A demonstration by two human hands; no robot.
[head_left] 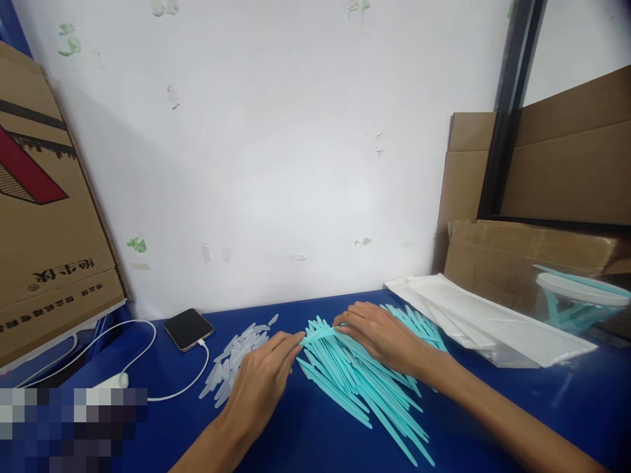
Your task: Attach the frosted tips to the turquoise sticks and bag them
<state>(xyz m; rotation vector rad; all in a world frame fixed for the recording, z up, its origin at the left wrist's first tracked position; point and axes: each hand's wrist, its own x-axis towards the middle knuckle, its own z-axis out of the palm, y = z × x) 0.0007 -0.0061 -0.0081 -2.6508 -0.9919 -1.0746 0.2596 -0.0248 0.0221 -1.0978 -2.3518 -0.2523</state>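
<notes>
Since support at both ends presumably gives steadiness, one turquoise strip (319, 334) is pinched between left hand (266, 369) and right hand (375, 334) over a loose pile (345, 371).

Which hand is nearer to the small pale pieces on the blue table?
The left hand. It is just to the right of the pale pieces, partly overlapping them in view; the right hand is farther right, over the teal sticks.
</notes>
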